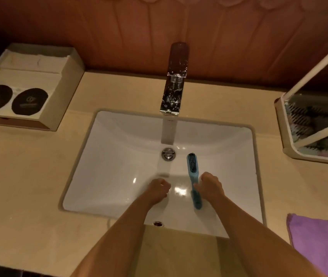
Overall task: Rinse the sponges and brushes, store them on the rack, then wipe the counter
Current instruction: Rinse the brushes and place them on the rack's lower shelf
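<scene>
Right hand (211, 184) clamped on the handle of the blue brush (192, 166), gripping about mid-handle, bristle head pointing to 12 o'clock, handle tail sticking out toward 6. Left hand (158, 186) sits at 9 o'clock of the right one, apart from it, fingers curled into a fist, nothing visible inside, not touching the brush. We mark both hands low inside the white sink (119, 146). Brush head lies just at 3 o'clock of the drain (168, 153), beside the water stream (167, 132) falling from the faucet (175, 80) at 12, not under it; whether the bristles touch the basin floor we cannot tell. Outward: rack (291, 148) at 2 o'clock on the tabletop (29, 176), dark bristly items in it, too blurred to name; purple cloth (319, 242) at 4 o'clock; open box (29, 86) at 10 o'clock. We judge this as the rinse step for this brush, with racking and wiping not yet done. Risks as we see them: a wet handle held one-handed could slip and the brush drop onto the drain; swinging the bristles into the stream could spray the tabletop and the box; carrying it dripping to the rack would wet the tabletop and could soak the cloth needed for wiping.
</scene>
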`<move>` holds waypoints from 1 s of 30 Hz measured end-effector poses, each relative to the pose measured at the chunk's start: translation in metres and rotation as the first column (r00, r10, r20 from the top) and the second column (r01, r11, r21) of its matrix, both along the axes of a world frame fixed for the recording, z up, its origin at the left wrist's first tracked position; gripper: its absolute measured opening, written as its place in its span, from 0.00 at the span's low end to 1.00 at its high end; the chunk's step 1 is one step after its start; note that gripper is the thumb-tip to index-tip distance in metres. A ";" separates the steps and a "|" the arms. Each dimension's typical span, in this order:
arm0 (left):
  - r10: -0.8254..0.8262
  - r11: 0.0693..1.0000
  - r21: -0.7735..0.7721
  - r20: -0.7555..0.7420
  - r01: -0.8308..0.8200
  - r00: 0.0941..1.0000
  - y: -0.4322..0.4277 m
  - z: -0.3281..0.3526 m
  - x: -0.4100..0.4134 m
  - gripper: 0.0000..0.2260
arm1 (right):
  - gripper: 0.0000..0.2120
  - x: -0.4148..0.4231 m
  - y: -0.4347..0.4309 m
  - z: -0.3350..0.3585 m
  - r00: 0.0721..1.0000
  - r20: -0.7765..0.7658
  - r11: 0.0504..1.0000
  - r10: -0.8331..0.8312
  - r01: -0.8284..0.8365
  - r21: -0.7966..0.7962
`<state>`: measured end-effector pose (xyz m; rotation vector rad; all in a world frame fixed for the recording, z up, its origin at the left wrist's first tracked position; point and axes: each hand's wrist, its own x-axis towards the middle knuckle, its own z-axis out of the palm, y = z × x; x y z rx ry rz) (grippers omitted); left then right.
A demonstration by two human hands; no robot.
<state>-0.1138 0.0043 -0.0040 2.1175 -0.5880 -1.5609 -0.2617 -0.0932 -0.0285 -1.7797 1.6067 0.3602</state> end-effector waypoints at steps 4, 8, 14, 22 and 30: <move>0.013 1.000 -0.010 0.015 -0.012 1.000 -0.004 -0.015 0.003 0.06 | 0.17 0.014 -0.006 -0.011 0.999 0.001 0.999 -0.033 0.033 -0.002; 0.018 1.000 0.001 0.002 -0.018 1.000 -0.006 -0.031 0.005 0.10 | 0.18 0.024 -0.007 -0.018 0.997 -0.018 0.996 -0.079 0.078 -0.044; -0.066 0.998 -0.010 -0.020 0.065 0.998 -0.011 -0.038 0.003 0.07 | 0.15 0.037 -0.002 -0.027 0.997 -0.063 0.994 -0.051 0.045 -0.100; -0.145 0.989 -0.023 -0.067 0.144 0.987 -0.011 -0.028 0.001 0.11 | 0.21 0.033 0.002 -0.012 0.960 0.164 0.974 -0.226 0.219 0.058; -0.318 0.902 -0.235 0.210 0.363 0.925 -0.001 0.014 -0.006 0.12 | 0.17 0.028 0.011 0.046 0.554 0.552 0.782 -0.623 0.434 0.447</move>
